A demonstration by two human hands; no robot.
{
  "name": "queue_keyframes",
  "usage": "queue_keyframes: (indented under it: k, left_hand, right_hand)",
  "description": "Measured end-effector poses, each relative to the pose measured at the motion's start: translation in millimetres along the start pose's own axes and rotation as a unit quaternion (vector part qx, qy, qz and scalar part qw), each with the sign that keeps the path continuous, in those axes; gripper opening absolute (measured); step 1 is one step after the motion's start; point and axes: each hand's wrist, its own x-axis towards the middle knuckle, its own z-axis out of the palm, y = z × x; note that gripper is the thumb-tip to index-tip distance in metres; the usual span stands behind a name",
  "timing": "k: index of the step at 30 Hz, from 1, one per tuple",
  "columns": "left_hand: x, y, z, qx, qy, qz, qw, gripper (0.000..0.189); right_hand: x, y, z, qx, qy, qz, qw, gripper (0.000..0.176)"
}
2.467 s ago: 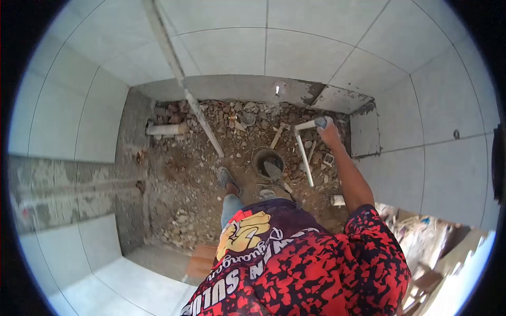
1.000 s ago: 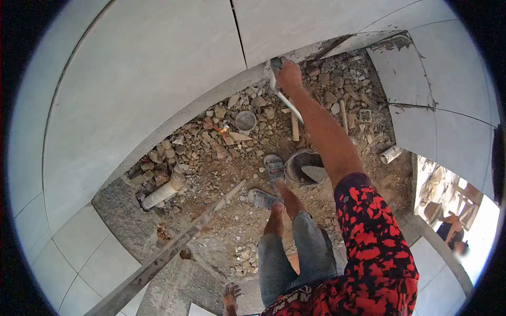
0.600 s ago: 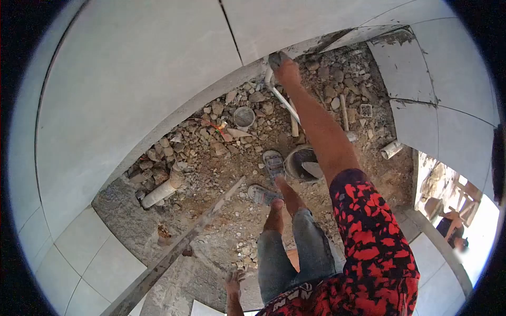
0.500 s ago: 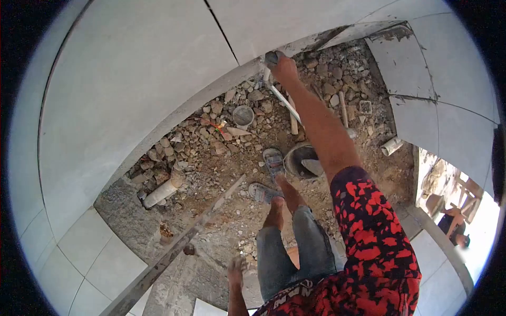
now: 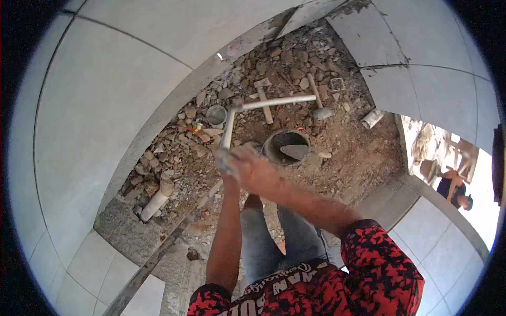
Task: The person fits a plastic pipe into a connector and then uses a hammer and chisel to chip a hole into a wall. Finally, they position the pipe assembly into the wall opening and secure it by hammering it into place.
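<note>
“Fingers first, please: what are they doing?”

“They bunch together, blurred, at the near end of a bent white pipe (image 5: pixel 279 101). The right hand (image 5: pixel 257 169) lies partly across the left hand (image 5: pixel 229 169). Between them they hold the pipe, but I cannot tell which fingers wrap around it and which only touch.”

“Where is the pipe?”

“In front of the person, above a floor of broken stone (image 5: pixel 295 72). It runs forward from the hands to a bend, then turns right. From this view, its long free arm crosses a hammer (image 5: pixel 268 114). Just beyond the right hand stands a bucket (image 5: pixel 287 137) with a trowel (image 5: pixel 295 151) in it.”

“How would it handle?”

“It looks like plastic, so probably light and stiff, and perhaps slippery if wet. Held only at the near end, the long arm would likely twist the wrist; a hold close to the bend should balance better. It doesn't look fragile, though the joint may be its weak spot.”
</note>
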Motion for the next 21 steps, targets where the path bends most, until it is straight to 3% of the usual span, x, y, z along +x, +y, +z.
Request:
queue_keyframes:
  k: [4,6,8,9,10,11,13,15,17,19,21]
  left_hand:
    - [-11.4,-19.4,-9.3,0.09,0.0,0.061,0.994,0.044]
    - [-22.3,-29.9,-20.0,0.204,-0.017,0.109,0.973,0.042]
    - [-29.2,-30.8,-34.3,0.336,-0.039,0.163,0.927,0.042]
    - [-30.8,-29.6,-38.5,0.349,-0.047,0.147,0.924,0.041]
    - [-27.5,-11.8,-35.8,0.13,0.011,0.014,0.991,0.048]
    - [-26.2,3.3,-34.6,-0.097,0.068,-0.123,0.985,0.055]
    - [-31.2,25.7,-39.4,-0.119,0.087,-0.156,0.977,0.066]
    - [-38.2,34.0,-48.0,-0.113,0.067,-0.227,0.965,0.069]
    - [-41.4,43.4,-47.3,-0.109,0.053,-0.218,0.968,0.069]
    - [-43.5,43.1,-43.9,-0.178,0.102,-0.21,0.956,0.078]
    - [-43.3,31.4,-49.2,-0.146,0.072,-0.259,0.952,0.074]
  right_hand:
    - [-20.5,-14.9,8.2,0.076,-0.005,-0.004,0.997,0.042]
    - [-34.1,-24.5,1.0,0.095,0.03,-0.047,0.994,0.039]
    - [-65.8,-24.7,2.2,0.129,0.059,-0.01,0.99,0.039]
    - [-85.8,-23.0,5.8,0.17,0.079,0.018,0.982,0.039]
    - [-108.4,-12.6,14.4,0.142,0.087,0.022,0.986,0.036]
    - [-132.2,1.5,22.7,0.116,0.094,0.024,0.989,0.034]
    - [-174.2,19.1,24.6,0.18,0.032,0.259,0.948,0.023]
    - [-243.6,88.8,80.0,0.105,-0.022,0.287,0.952,0.018]
    - [-278.4,136.8,100.0,0.133,-0.059,0.496,0.856,0.03]
    - [-291.2,194.8,115.2,0.009,-0.245,0.486,0.839,0.024]
    - [-318.9,265.9,167.6,-0.192,-0.244,0.369,0.876,0.027]
